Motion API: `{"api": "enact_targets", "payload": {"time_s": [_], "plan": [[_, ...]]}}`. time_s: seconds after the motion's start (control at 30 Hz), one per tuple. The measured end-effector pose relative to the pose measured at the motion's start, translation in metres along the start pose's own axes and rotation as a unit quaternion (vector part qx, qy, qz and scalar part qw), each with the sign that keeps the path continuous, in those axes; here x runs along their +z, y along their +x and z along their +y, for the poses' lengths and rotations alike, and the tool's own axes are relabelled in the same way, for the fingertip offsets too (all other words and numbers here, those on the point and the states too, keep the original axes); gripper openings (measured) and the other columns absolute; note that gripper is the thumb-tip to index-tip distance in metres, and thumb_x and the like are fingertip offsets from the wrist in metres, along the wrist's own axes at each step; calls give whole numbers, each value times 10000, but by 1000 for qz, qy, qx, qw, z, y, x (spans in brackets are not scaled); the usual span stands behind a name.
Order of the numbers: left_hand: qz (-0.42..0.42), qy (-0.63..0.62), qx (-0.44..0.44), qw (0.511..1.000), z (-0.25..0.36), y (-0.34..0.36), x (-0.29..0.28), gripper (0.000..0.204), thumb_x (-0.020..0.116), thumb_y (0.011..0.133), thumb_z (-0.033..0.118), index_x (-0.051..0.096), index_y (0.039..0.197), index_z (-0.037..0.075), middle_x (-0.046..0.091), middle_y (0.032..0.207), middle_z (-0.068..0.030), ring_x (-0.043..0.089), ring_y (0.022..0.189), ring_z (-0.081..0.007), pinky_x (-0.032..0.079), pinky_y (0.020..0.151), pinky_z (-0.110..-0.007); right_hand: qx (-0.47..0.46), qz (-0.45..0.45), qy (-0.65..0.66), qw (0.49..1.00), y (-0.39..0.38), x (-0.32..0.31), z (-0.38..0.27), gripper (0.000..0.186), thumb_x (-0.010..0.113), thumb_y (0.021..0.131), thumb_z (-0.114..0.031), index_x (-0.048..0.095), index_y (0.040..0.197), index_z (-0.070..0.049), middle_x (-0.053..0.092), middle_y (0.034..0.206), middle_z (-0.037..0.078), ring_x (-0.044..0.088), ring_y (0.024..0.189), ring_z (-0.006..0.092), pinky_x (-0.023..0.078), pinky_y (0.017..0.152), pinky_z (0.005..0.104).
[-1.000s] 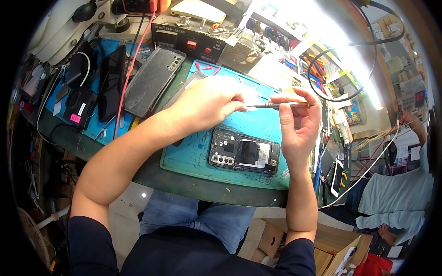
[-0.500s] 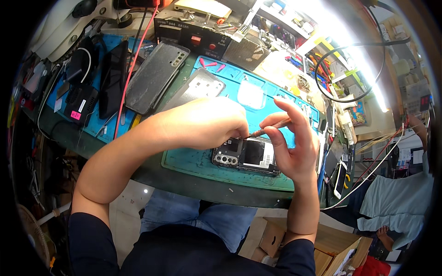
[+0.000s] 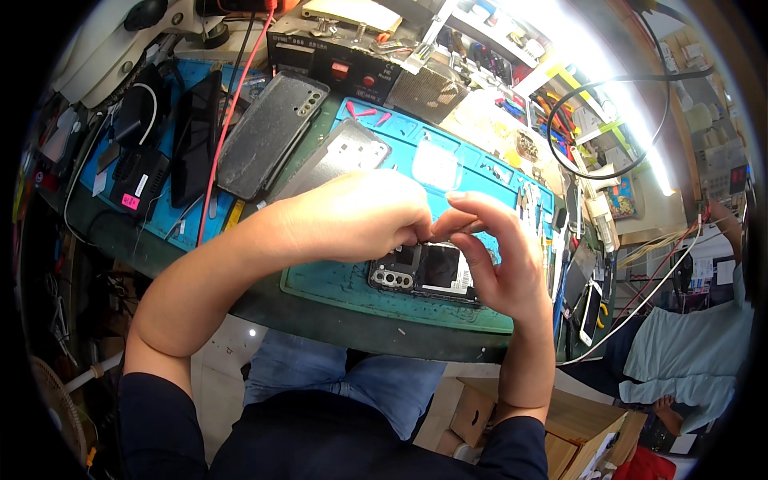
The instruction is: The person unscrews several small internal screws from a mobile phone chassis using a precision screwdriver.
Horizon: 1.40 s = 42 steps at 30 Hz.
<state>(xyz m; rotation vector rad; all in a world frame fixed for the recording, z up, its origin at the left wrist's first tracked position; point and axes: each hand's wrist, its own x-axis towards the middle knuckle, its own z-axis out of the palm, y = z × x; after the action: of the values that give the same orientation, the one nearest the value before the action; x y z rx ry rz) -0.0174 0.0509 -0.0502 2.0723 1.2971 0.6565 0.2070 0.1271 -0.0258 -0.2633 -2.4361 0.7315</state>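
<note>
Phone (image 3: 442, 266) beneath left hand (image 3: 372, 214) and right hand (image 3: 516, 260)

It lies opened on a blue mat (image 3: 340, 290), its far edge just by the fingertips. The mat covers part of a dark green surface (image 3: 368, 336); a strip light (image 3: 652, 152) brightens the cluttered room. Left fingers are tucked tightly; right thumb and forefinger bend close together. What either hand grips, I cannot tell.

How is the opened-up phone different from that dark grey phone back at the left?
The opened phone shows its insides and a white label; the dark grey phone back looks mostly plain. The opened phone lies nearly sideways, partly hidden by left hand and right hand; the dark grey phone back lies slanted, no hand over it. Both have round camera spots near one end.
</note>
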Motion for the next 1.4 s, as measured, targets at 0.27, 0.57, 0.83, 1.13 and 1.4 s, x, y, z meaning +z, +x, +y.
{"api": "enact_targets", "payload": {"time_s": [0.27,0.57,0.83,1.13,1.4], "plan": [[72,19,14,997,-8,-2,9,270,837,850,163,636,980,38,658,931,-139,628,943,-386,504,838,-468,40,43,5,998,4,4,-8,556,766,922,-34,609,1456,-39,762,1094,128,763,976,251,603,843,344],[77,63,17,995,-11,-5,7,366,887,801,213,572,902,56,648,907,-143,613,924,-390,470,815,-472,104,71,51,991,1,10,-12,630,785,904,-24,594,1503,-73,752,994,95,749,835,173,592,737,317],[33,54,-22,998,-6,-2,3,361,884,802,217,575,900,60,644,894,-135,605,905,-384,466,804,-468,104,71,53,991,2,13,-14,591,771,919,-15,620,1484,-101,731,931,87,736,819,187,591,736,320],[60,65,-4,996,-6,-7,3,366,883,812,240,576,913,68,635,923,-141,597,967,-388,466,846,-467,103,52,64,991,5,8,-15,568,792,921,-59,633,1464,-110,762,1080,128,756,849,205,599,768,313],[59,55,-7,997,-7,-6,2,370,885,808,242,576,902,62,643,920,-150,606,957,-398,472,840,-469,106,45,13,993,3,5,-11,624,758,921,17,581,1509,-94,769,1044,101,765,923,203,603,767,332]]}}
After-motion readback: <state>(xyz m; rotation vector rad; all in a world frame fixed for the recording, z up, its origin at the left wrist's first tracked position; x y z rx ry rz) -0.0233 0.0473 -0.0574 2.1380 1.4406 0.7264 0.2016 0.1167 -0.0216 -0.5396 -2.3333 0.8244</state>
